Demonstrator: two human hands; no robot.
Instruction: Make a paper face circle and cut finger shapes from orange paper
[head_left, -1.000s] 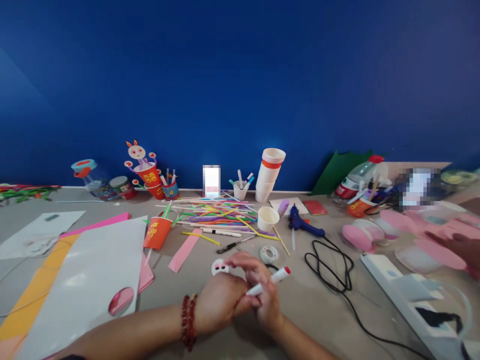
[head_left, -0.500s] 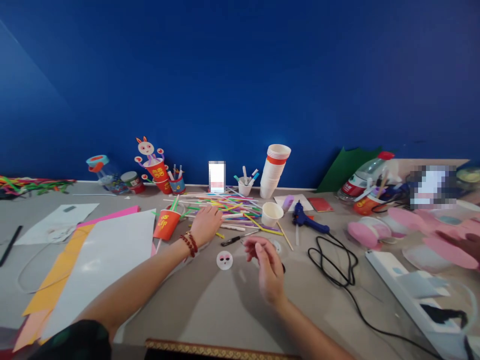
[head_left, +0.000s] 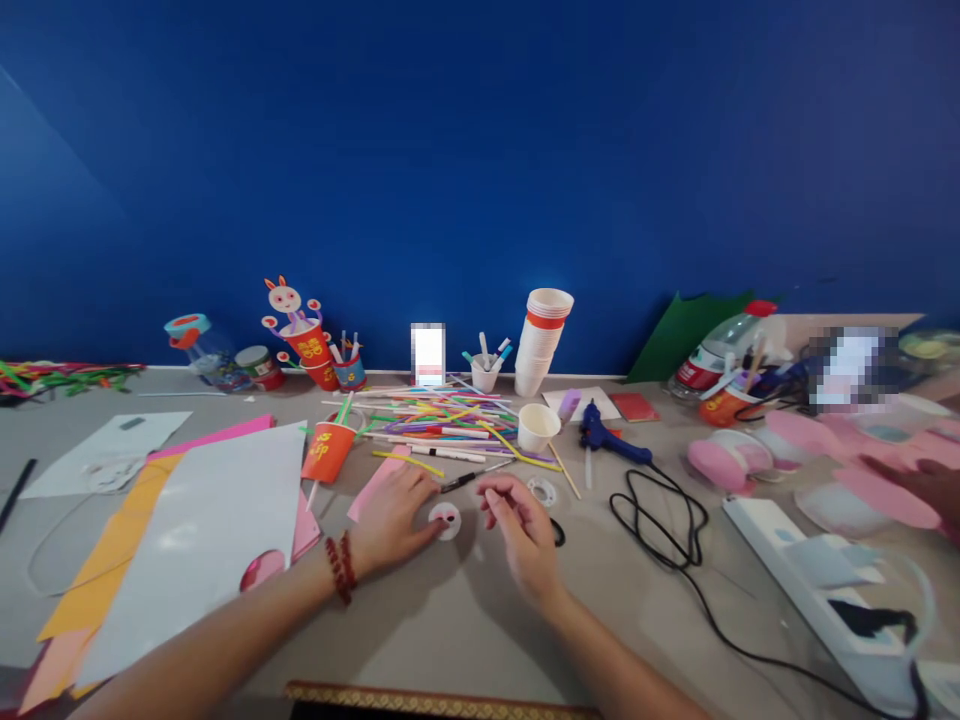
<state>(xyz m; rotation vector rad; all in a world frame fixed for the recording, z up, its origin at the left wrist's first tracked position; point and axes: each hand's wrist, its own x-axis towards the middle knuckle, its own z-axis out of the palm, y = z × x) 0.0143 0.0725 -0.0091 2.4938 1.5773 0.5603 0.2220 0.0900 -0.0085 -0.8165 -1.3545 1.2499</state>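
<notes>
My left hand (head_left: 397, 515) lies low over the table with fingers stretched out, and its thumb reaches the edge of a small round white paper face (head_left: 445, 521) with pink and dark eyes. A pink paper strip (head_left: 380, 482) lies partly under that hand. Right of the disc, my right hand (head_left: 523, 535) is raised a little, its fingers curled and the thumb against them; anything between them is hidden. A black pen (head_left: 459, 481) lies just beyond both hands. Beside the right hand are a roll of clear tape (head_left: 541, 491) and a black loop (head_left: 558, 532), partly covered.
Colored sticks (head_left: 442, 415) are piled behind the hands. A red cup (head_left: 328, 452) and paper sheets (head_left: 202, 530) lie left. A white cup (head_left: 538, 428), stacked cups (head_left: 543, 340), a blue glue gun (head_left: 607, 435) and a power strip (head_left: 810, 590) stand right. Another person's hand (head_left: 911, 485) touches pink pieces.
My left hand has drawn back from the stick pile toward me, down to the paper face. The pink strip now shows beside it. My right hand's fingers have closed further in about the same place.
</notes>
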